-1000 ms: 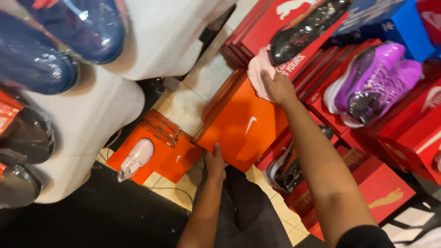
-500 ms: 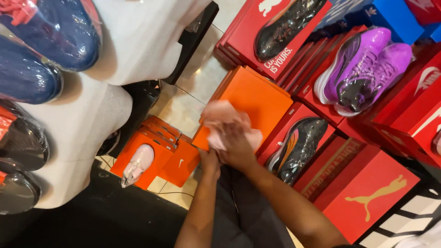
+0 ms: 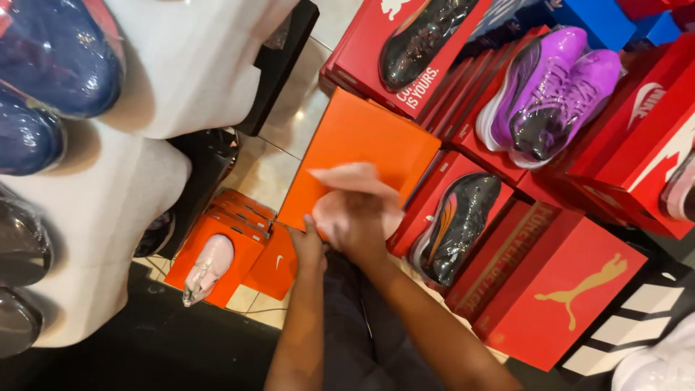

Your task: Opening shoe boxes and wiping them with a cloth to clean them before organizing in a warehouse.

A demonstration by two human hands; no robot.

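Shoe boxes and wrapped shoes around a held box

The shoe box (image 3: 362,148) sits centre, the left hand (image 3: 310,245) at its near edge and the right hand (image 3: 356,221) on a cloth (image 3: 347,181) atop its lid. Left of it, a lower stack of boxes (image 3: 239,246) carries a wrapped shoe (image 3: 206,268). Right of it, a dark wrapped shoe (image 3: 456,224) lies on a box; behind that, a pair of running shoes (image 3: 543,94).

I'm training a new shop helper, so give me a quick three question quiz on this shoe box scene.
1. True or false: the right hand presses a pink cloth on the orange box.
2. Where does the left hand rest?
A. the box's near edge
B. the purple shoes
3. What colour are the shoes lying on the red boxes at upper right?

Key: 1 true; 2 A; 3 purple.
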